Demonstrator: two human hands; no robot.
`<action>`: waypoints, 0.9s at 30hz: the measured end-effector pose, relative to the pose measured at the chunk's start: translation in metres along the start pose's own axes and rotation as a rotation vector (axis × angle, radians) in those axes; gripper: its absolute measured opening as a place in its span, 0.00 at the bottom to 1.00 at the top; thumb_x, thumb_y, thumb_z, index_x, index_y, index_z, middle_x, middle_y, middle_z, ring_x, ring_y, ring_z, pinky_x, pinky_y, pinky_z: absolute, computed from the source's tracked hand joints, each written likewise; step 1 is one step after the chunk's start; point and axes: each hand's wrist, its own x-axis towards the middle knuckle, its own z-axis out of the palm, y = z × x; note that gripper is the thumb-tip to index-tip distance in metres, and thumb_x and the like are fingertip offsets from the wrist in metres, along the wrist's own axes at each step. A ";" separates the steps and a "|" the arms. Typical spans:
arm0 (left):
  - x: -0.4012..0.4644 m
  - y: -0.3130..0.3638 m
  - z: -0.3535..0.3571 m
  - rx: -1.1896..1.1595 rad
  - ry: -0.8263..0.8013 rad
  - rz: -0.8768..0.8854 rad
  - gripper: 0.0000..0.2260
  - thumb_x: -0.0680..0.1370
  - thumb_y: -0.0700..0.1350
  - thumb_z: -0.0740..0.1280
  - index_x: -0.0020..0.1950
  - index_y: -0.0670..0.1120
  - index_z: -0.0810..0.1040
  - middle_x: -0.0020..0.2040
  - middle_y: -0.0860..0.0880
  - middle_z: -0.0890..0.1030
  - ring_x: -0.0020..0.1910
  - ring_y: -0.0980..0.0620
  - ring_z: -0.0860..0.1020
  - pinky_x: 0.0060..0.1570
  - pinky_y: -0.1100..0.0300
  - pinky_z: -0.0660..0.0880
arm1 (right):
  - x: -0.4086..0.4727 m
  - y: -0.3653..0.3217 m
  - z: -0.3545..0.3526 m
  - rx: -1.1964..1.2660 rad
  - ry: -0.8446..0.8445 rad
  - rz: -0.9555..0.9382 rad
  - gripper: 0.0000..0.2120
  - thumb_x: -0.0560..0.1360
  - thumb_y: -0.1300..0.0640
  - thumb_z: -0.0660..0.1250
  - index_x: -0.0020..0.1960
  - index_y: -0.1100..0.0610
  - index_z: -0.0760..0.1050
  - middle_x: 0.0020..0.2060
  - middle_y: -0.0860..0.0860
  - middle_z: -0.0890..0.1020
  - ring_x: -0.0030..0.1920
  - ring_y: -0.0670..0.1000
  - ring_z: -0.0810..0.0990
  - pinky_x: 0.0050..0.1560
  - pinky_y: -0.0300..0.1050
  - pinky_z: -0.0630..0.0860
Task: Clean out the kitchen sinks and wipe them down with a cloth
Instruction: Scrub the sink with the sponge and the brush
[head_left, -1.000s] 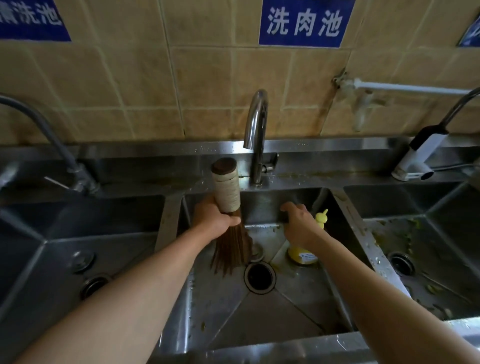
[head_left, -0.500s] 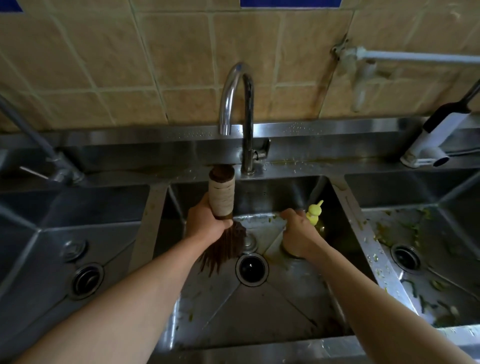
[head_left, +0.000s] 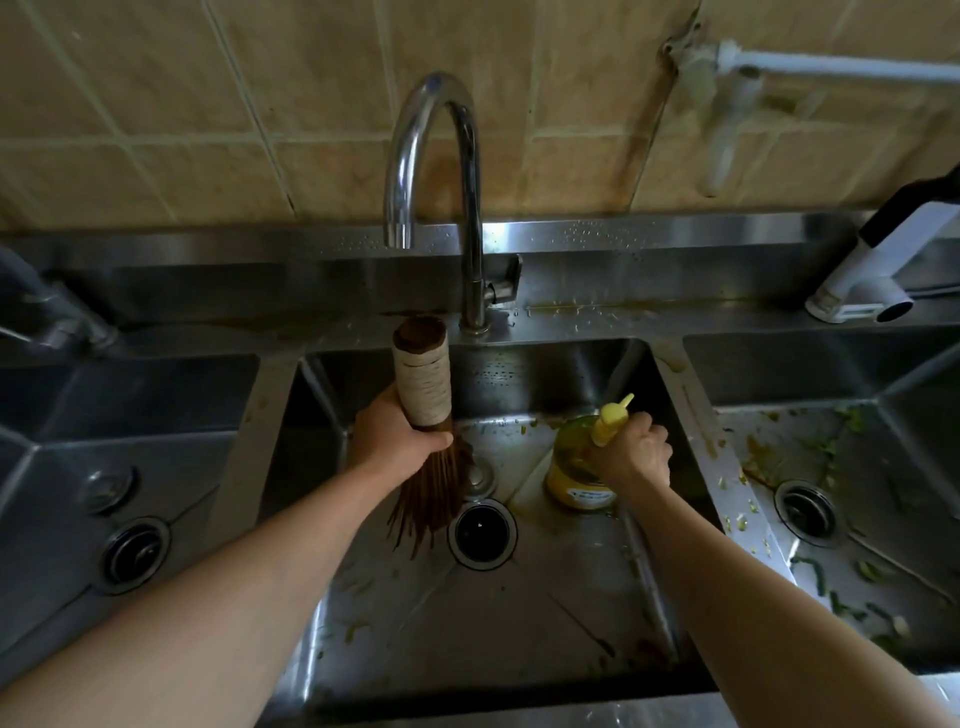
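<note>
**Scrub stage in the middle basin, soap in hand**

Three steel basins side by side. Middle sink (head_left: 519, 623) beneath both hands, flecked with scraps; open drain (head_left: 482, 531) just below and between them. Right sink (head_left: 857, 519), beyond the right hand, the dirtiest, strewn with green bits. Left sink (head_left: 130, 467), past the left hand, looks cleaner. Faucet (head_left: 441, 208) above the left hand, no water seen running.

Left hand (head_left: 395, 441) closed around the bamboo brush (head_left: 423, 415), bristles pointing down beside the drain. Right hand (head_left: 636, 452) wrapped round the neck of the yellow detergent bottle (head_left: 576, 467), base resting on the basin floor.

Judged: cleaning out, wiping not yet begun; no cloth in sight. Next, probably lifting and tipping the bottle for soap, then scrubbing towards the drain.
</note>
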 end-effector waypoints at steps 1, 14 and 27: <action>0.001 -0.002 0.003 0.008 0.000 -0.004 0.31 0.66 0.40 0.77 0.67 0.47 0.71 0.65 0.46 0.76 0.65 0.46 0.73 0.65 0.51 0.70 | 0.005 0.002 0.003 0.026 0.017 0.000 0.33 0.73 0.52 0.71 0.70 0.62 0.59 0.66 0.62 0.66 0.66 0.63 0.65 0.65 0.55 0.66; 0.010 -0.019 0.018 0.023 -0.019 -0.010 0.30 0.66 0.40 0.78 0.65 0.49 0.72 0.64 0.48 0.77 0.65 0.48 0.73 0.59 0.58 0.67 | 0.035 0.008 0.023 0.120 0.204 -0.031 0.14 0.76 0.54 0.67 0.56 0.63 0.73 0.51 0.62 0.79 0.55 0.62 0.76 0.46 0.49 0.69; -0.019 -0.012 -0.017 0.010 0.028 0.012 0.30 0.66 0.41 0.78 0.65 0.49 0.72 0.63 0.48 0.77 0.64 0.48 0.74 0.60 0.58 0.68 | -0.014 -0.011 0.015 0.088 0.186 -0.197 0.10 0.79 0.53 0.62 0.55 0.59 0.73 0.46 0.57 0.79 0.40 0.49 0.70 0.39 0.45 0.68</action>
